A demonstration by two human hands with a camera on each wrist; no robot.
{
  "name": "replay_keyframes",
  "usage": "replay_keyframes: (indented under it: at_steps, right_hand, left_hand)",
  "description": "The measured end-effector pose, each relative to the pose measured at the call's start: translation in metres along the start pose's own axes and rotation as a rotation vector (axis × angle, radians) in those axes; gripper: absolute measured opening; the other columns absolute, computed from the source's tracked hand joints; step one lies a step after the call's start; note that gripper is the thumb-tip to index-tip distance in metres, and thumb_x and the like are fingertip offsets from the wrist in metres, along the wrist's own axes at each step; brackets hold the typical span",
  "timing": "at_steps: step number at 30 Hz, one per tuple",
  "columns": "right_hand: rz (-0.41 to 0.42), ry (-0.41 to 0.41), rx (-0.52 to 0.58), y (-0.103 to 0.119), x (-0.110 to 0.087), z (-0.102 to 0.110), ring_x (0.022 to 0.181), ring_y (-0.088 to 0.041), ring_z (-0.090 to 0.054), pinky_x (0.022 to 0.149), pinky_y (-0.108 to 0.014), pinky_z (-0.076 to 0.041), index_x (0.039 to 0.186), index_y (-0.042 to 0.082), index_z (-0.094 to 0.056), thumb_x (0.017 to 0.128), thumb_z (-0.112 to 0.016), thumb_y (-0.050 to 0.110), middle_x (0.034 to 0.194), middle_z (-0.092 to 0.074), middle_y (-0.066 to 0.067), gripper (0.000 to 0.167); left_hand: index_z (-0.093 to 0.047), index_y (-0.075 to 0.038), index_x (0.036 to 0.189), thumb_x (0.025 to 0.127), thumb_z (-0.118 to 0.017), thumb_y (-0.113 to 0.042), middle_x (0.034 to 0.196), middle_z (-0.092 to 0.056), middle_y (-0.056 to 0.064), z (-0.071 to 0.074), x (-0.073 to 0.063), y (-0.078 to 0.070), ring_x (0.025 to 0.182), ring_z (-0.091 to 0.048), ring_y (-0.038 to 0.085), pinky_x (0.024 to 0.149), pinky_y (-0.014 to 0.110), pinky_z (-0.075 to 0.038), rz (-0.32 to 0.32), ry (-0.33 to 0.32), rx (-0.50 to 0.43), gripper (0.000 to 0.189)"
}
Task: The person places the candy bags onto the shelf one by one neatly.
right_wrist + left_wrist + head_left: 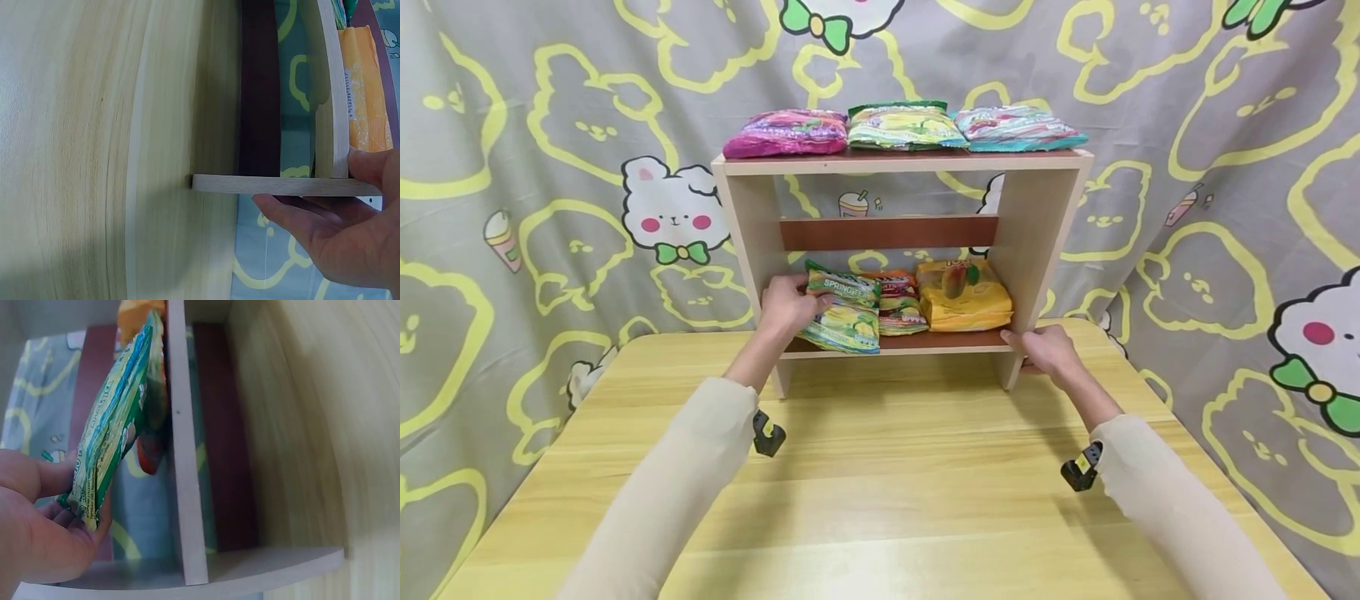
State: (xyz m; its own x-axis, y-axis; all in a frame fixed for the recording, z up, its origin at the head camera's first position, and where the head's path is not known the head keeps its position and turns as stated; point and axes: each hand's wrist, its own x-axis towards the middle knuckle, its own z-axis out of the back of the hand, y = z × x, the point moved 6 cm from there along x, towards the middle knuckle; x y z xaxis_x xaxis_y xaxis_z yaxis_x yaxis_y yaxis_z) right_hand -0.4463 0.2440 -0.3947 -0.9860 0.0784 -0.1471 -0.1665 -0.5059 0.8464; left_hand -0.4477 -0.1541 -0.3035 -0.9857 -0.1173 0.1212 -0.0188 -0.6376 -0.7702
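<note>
My left hand grips a green and yellow candy bag by its left edge, thumb on the front and fingers behind. Marked "SPRING TEA", the bag leans tilted at the left end of the lower shelf. In the left wrist view the same bag stands edge-on between thumb and fingers. At the other end, my right hand grips the rack's right side panel, thumb inside by the shelf and fingers outside. Beside the green bag sit an orange-red candy bag and a yellow bag with a mango picture.
The small wooden rack stands on a light wood table. On its top board lie a pink bag, a green-yellow bag and a teal-white bag. A grey patterned curtain hangs close behind.
</note>
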Motion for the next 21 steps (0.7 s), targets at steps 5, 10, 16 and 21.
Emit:
replay_keyframes:
  at_steps: [5, 10, 16, 21]
  right_hand:
    - [-0.003, 0.001, 0.002, 0.0, 0.0, 0.001, 0.119, -0.042, -0.064, 0.078, -0.03, -0.063, 0.136, -0.013, -0.054, 0.098, -0.061, 0.042, 0.141, -0.053, -0.034, 0.067]
    - [-0.011, -0.001, 0.005, -0.001, 0.0, 0.001, 0.117, -0.042, -0.066, 0.083, -0.035, -0.062, 0.135, -0.013, -0.055, 0.098, -0.061, 0.041, 0.139, -0.054, -0.034, 0.066]
    - [-0.01, 0.003, 0.001, 0.0, 0.0, 0.0, 0.122, -0.042, -0.062, 0.087, -0.039, -0.061, 0.137, -0.013, -0.052, 0.098, -0.06, 0.043, 0.14, -0.054, -0.034, 0.069]
    - [-0.012, 0.002, 0.008, 0.0, 0.0, 0.0, 0.118, -0.042, -0.065, 0.079, -0.032, -0.063, 0.135, -0.012, -0.055, 0.098, -0.061, 0.042, 0.138, -0.055, -0.034, 0.067]
  left_hand:
    - [-0.072, -0.011, 0.123, 0.095, -0.071, -0.029, 0.117, -0.071, 0.013, -0.004, 0.006, 0.005, 0.118, -0.055, 0.034, 0.094, 0.045, -0.049, 0.048, -0.017, -0.004, 0.033]
    - [-0.069, -0.01, 0.13, 0.096, -0.07, -0.026, 0.124, -0.069, 0.013, -0.006, 0.01, 0.007, 0.127, -0.051, 0.036, 0.099, 0.046, -0.049, 0.057, -0.03, -0.05, 0.037]
    - [-0.06, -0.011, 0.142, 0.099, -0.065, -0.025, 0.143, -0.058, 0.015, -0.007, 0.017, 0.01, 0.134, -0.043, 0.037, 0.107, 0.045, -0.044, 0.08, -0.072, -0.101, 0.045]
    - [-0.06, -0.009, 0.141, 0.099, -0.063, -0.024, 0.142, -0.058, 0.017, -0.009, 0.022, 0.012, 0.134, -0.043, 0.037, 0.109, 0.045, -0.042, 0.102, -0.103, -0.102, 0.044]
